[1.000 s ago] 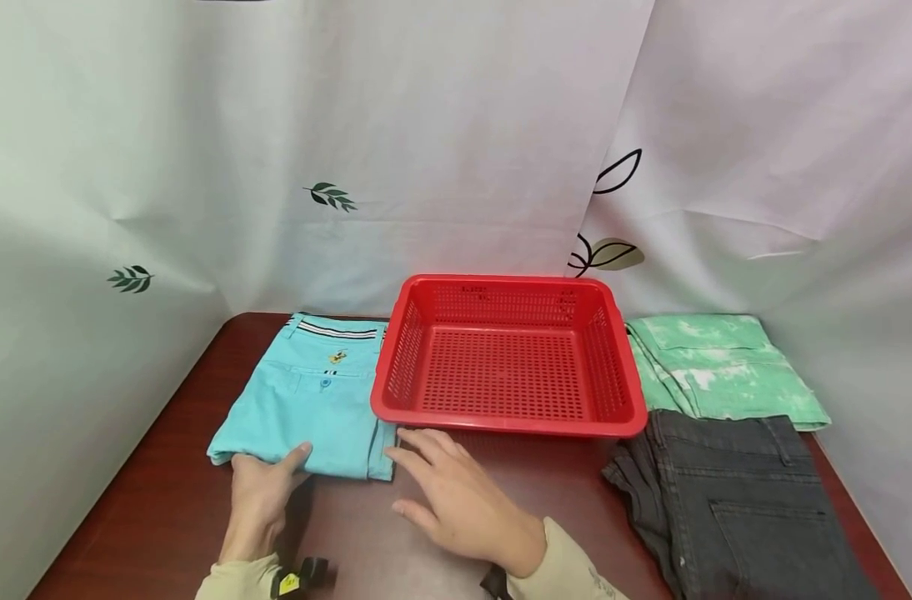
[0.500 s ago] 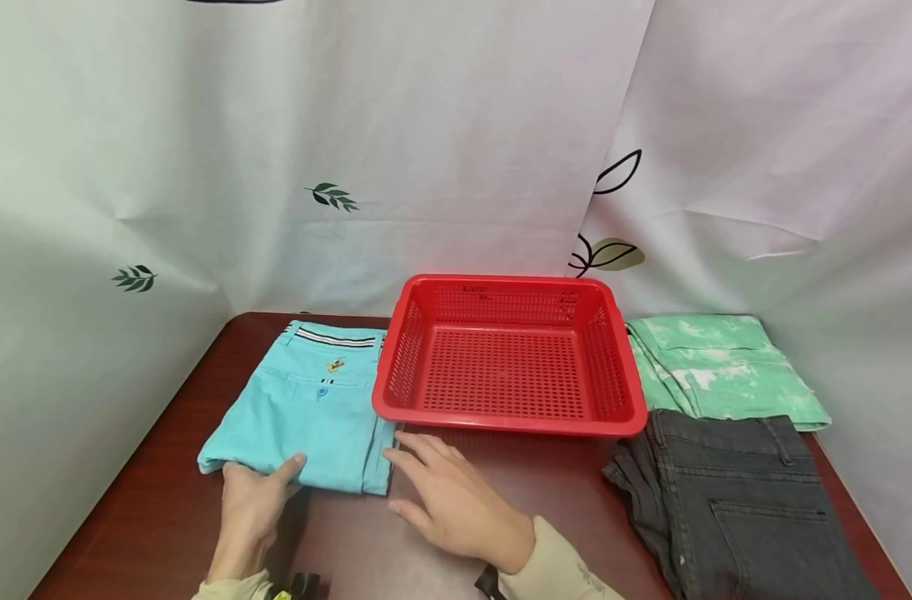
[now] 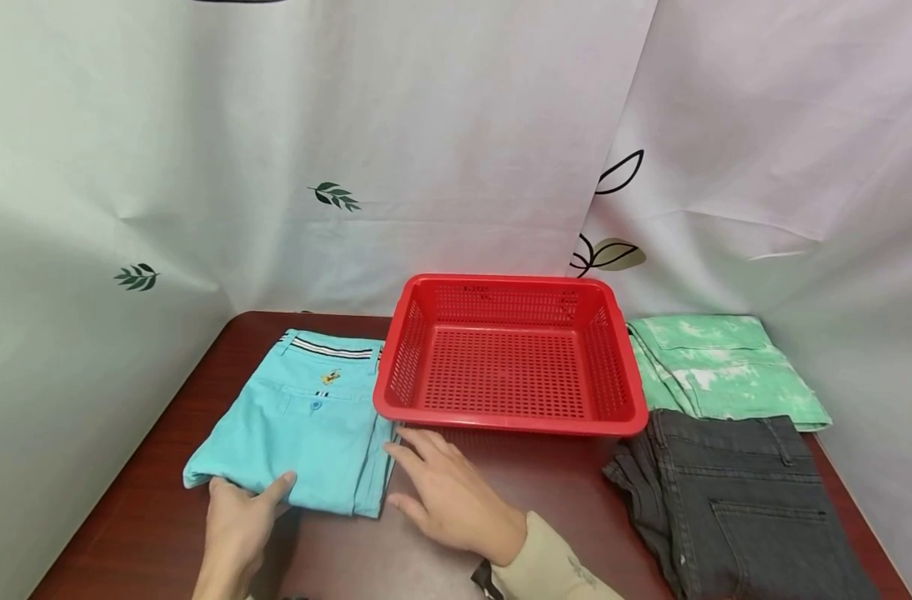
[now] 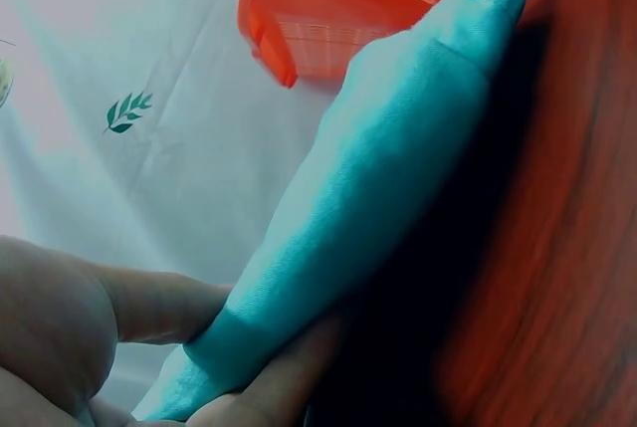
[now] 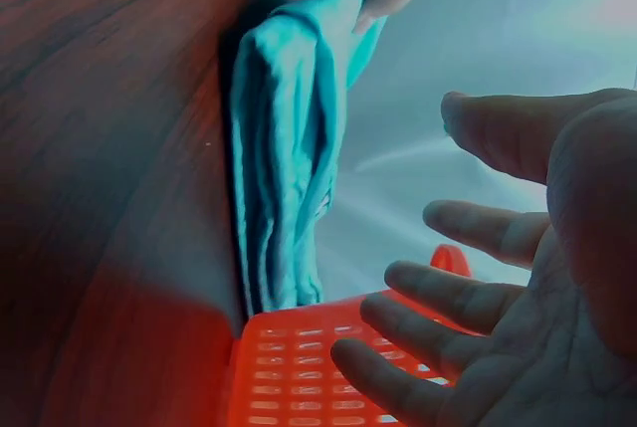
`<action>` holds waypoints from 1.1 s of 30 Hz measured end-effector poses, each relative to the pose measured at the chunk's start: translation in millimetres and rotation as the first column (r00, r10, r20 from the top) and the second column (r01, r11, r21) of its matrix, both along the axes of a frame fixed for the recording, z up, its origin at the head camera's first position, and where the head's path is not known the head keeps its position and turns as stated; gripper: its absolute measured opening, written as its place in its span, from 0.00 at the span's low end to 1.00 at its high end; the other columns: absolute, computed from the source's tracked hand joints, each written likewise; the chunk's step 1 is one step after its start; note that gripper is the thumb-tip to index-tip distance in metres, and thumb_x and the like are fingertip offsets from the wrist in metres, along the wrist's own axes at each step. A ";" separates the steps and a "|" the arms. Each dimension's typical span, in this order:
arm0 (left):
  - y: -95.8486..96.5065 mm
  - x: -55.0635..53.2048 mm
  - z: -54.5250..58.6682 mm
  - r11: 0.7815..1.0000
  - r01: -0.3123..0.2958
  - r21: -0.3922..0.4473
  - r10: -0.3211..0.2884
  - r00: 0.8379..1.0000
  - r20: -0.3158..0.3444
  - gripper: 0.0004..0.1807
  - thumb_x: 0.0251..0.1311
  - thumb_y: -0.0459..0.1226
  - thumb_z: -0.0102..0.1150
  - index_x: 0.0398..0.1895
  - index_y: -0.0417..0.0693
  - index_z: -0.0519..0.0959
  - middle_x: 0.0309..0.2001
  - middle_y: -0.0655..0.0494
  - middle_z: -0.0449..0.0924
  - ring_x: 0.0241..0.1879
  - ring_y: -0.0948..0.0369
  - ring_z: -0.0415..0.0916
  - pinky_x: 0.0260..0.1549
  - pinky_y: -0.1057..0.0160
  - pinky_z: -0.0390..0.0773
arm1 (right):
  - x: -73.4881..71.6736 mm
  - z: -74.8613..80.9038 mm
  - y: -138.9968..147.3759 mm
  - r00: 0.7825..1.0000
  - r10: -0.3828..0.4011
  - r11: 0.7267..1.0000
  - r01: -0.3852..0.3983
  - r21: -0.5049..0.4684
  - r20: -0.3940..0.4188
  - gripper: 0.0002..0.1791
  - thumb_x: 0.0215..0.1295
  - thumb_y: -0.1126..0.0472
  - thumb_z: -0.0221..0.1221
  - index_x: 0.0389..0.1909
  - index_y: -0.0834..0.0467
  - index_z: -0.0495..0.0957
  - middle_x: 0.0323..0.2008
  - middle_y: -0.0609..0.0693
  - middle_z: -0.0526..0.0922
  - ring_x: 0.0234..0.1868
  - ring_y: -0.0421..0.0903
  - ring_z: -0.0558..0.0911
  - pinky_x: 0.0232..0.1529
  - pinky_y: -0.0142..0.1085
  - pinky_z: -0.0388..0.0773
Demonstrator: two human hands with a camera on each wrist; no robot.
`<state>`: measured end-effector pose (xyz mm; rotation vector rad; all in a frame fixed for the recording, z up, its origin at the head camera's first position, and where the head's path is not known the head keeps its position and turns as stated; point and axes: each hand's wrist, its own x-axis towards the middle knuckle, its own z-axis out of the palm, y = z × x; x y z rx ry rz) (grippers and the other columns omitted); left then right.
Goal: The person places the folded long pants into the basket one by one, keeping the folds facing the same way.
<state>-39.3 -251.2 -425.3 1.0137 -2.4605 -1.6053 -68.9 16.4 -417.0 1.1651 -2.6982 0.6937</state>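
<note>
Folded turquoise trousers [image 3: 306, 433] lie on the table left of the red basket [image 3: 508, 427], their waistband with a striped trim towards the back wall. My left hand [image 3: 238, 521] pinches their near folded edge, thumb on top and fingers underneath. In the left wrist view the thumb and a finger clasp the turquoise fold [image 4: 358, 178]. My right hand [image 3: 456, 496] hovers in front of the basket with its fingers spread, close to the trousers' right edge. The right wrist view shows the right hand [image 5: 498, 288] holding nothing, the layered side of the trousers [image 5: 289, 148] beyond it.
The red plastic basket has perforated walls and nothing inside. To its right lie folded green-and-white trousers [image 3: 726, 367], with dark grey jeans [image 3: 749, 500] in front overlapping them. A leaf-patterned white cloth [image 3: 456, 150] encloses the brown table [image 3: 126, 508].
My left hand has drawn the turquoise trousers towards me and slightly left, so the waistband sits farther from the back edge. My right hand has barely moved.
</note>
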 end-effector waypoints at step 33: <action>-43.0 35.3 8.5 0.949 0.092 -0.301 -0.036 0.982 0.187 0.47 0.53 0.40 0.72 0.58 0.18 0.51 0.31 0.33 0.66 0.35 0.40 0.71 0.29 0.51 0.75 | -5.0 -14.2 -23.9 0.996 -0.052 0.997 0.047 0.064 0.078 0.34 0.69 0.48 0.63 0.72 0.55 0.67 0.71 0.57 0.66 0.69 0.51 0.67 0.65 0.44 0.71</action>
